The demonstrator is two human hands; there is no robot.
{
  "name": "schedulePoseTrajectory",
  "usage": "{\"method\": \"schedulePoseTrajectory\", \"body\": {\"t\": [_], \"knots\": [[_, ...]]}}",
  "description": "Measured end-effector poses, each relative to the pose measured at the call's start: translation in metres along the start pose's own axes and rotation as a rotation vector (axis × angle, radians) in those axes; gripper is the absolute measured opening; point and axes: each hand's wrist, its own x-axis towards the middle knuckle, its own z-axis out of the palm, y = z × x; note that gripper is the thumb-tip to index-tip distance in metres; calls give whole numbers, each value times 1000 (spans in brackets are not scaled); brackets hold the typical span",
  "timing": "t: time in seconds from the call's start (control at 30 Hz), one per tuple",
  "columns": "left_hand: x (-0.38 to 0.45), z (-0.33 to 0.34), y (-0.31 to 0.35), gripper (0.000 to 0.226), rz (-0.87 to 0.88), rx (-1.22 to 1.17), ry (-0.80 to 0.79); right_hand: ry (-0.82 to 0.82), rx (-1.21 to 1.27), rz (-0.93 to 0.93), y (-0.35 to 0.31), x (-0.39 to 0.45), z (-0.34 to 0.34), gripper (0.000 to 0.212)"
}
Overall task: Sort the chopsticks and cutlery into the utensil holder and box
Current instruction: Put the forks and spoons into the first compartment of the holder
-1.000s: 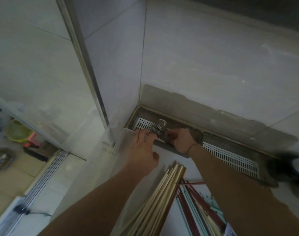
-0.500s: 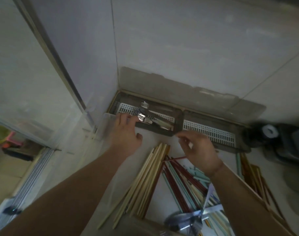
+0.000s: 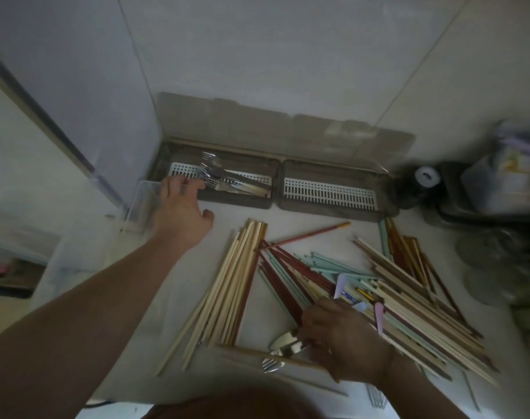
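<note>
1. My right hand (image 3: 345,340) was low on the counter (image 3: 136,297). Its fingers were curled around the handle end of a shiny spoon (image 3: 284,343), whose bowl stuck out to the left of my knuckles.
2. A fork (image 3: 271,365) lay just below the spoon, near my right hand. I could not tell if the hand touched it.
3. My left hand (image 3: 182,207) reached to the box (image 3: 239,204). Its fingers were straight and rested on the front left edge, holding nothing.
4. The box was gray with two parts, and its lid (image 3: 257,122) leaned open against the wall.
5. The left part had forks and other cutlery (image 3: 227,181) lying on a white grid, just beside my left fingertips.
6. The right part (image 3: 330,192) showed only its white grid.
7. Pale wooden chopsticks (image 3: 236,279) lay in a bundle between my two hands.
8. Red, green and tan chopsticks (image 3: 408,297) were piled to the right, touching my right hand.
9. Dark blurry things (image 3: 469,195) sat at the far right.
</note>
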Motion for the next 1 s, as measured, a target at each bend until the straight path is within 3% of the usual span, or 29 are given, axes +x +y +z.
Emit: {"method": "schedulePoseTrajectory", "body": {"t": [0.17,0.53,1.0], "knots": [[-1,-1,1,51,-6,14,-14,94,-132,117,18,-19,5,34],[-2,-3,4,50,-11,30,-17,150,-255,68,43,-19,5,5],[-2,-2,0,54,41,10,17,26,-332,-108,54,23,-29,5]]}}
